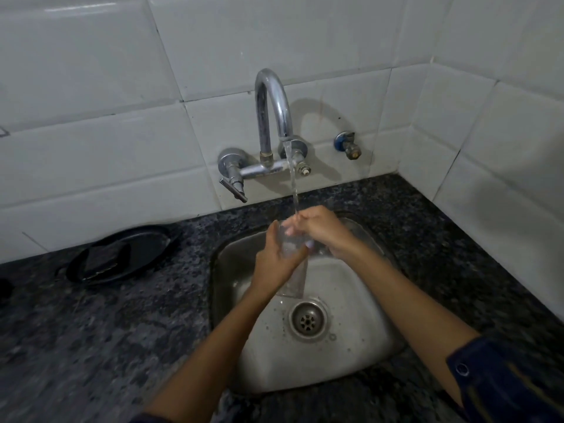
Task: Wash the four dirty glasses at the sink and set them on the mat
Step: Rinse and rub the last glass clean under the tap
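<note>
Both hands (300,239) grip a glass (290,254) under the tap's (273,117) stream

Home kitchen: tiled wall (91,123), steel sink (360,355).

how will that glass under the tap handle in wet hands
The glass is probably slippery: tap water runs over it and both hands. It looks clear and thin-walled, so likely fragile against the steel sink. The left hand wraps it, which should steady it.
</note>
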